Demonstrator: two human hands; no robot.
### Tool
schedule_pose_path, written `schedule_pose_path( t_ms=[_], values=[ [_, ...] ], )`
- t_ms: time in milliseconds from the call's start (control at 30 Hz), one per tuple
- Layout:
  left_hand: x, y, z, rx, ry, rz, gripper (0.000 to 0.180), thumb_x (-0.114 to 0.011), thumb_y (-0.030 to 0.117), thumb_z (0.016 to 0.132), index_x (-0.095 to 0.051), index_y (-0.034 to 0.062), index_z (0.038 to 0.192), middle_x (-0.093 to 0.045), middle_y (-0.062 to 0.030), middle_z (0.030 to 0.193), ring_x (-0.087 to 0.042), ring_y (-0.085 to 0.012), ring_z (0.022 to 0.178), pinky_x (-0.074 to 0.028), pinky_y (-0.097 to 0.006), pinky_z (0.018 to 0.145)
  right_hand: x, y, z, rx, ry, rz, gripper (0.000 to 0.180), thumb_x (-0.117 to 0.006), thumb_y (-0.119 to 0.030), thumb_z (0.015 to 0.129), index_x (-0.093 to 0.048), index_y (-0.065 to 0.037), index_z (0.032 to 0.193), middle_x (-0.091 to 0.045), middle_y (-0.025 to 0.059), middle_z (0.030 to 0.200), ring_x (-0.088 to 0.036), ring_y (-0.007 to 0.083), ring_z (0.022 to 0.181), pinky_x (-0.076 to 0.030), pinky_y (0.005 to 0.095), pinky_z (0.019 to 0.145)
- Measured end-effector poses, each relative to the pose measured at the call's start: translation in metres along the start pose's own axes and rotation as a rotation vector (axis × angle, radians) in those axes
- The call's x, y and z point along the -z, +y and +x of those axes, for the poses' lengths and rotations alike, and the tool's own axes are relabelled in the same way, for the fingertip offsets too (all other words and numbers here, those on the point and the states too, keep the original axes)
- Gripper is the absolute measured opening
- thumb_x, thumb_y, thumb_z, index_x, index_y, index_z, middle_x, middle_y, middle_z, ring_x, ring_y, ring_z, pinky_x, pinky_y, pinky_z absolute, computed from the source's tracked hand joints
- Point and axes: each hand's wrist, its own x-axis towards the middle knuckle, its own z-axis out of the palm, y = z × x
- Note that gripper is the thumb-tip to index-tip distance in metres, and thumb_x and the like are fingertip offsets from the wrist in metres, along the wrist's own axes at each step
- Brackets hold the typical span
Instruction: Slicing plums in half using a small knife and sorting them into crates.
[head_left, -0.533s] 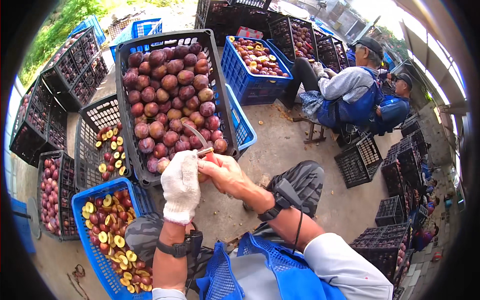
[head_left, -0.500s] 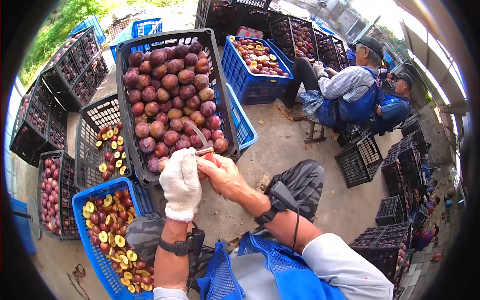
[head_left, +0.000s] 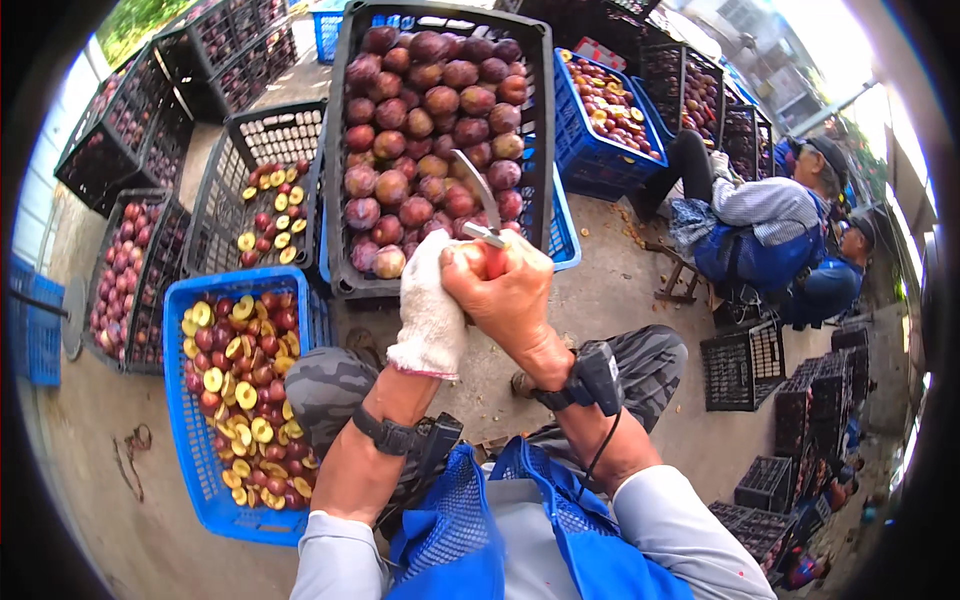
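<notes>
In front of me a black crate [head_left: 543, 130] is heaped with whole reddish-purple plums [head_left: 420, 125]. My right hand [head_left: 512, 292], bare, is closed round the red handle of a curved knife [head_left: 478, 187], whose blade points up over the plums. Pressed against it is my left hand [head_left: 428, 308] in a white knitted glove; its fingers are curled, and whatever they hold is hidden. Both hands meet just off the crate's near edge. By my left knee a blue crate [head_left: 178, 420] holds many halved plums with yellow flesh [head_left: 245, 395].
Left of the plums stands a black crate [head_left: 215, 215] with a few plum halves at its bottom. Stacked crates of plums [head_left: 125, 140] line the far left. At the right, two people [head_left: 770, 215] sit near a blue crate [head_left: 590, 160] of cut plums. An overturned black crate [head_left: 742, 365] lies behind them.
My view has turned left, so the crates appear farther right. My hands have drawn closer together, and the right one now covers more of the knife handle.
</notes>
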Motion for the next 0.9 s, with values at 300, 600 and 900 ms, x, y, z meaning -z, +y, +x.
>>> schedule_pose_path(
  t_ms=[300,600,900],
  values=[
    [-0.023,0.044,0.003,0.581,-0.068,-0.197,0.042,-0.048,0.047,0.103,-0.068,0.0106,0.095,-0.067,-0.0046,0.073,-0.063,-0.0162,0.06,-0.047,-0.03,0.049,0.048,0.023,0.014,-0.853,-0.404,0.849,0.028,-0.068,-0.032,0.091,-0.063,-0.007,0.081,-0.06,0.0016,0.063,-0.05,0.0133,0.041,-0.042,0.0278,0.041],
    [0.024,0.144,-0.041,-0.352,0.366,-0.631,0.056,-0.05,0.043,0.102,-0.054,-0.0058,0.129,-0.07,-0.0148,0.093,-0.062,-0.0221,0.07,-0.056,-0.034,0.069,-0.019,0.032,0.03,-0.917,-0.504,0.706,0.034,-0.063,-0.043,0.097,-0.064,-0.01,0.09,-0.053,-0.0011,0.059,-0.046,0.0083,0.04,-0.034,0.0241,0.034],
    [0.011,0.159,-0.055,-0.302,0.412,-0.376,0.047,-0.055,0.039,0.102,-0.065,-0.0045,0.118,-0.07,-0.0099,0.091,-0.054,-0.0171,0.064,-0.051,-0.034,0.071,-0.123,0.017,0.161,-0.023,-0.362,0.129,0.029,-0.066,-0.03,0.089,-0.066,-0.002,0.081,-0.063,0.0062,0.064,-0.058,0.0133,0.054,-0.047,0.0341,0.054]
  ],
)
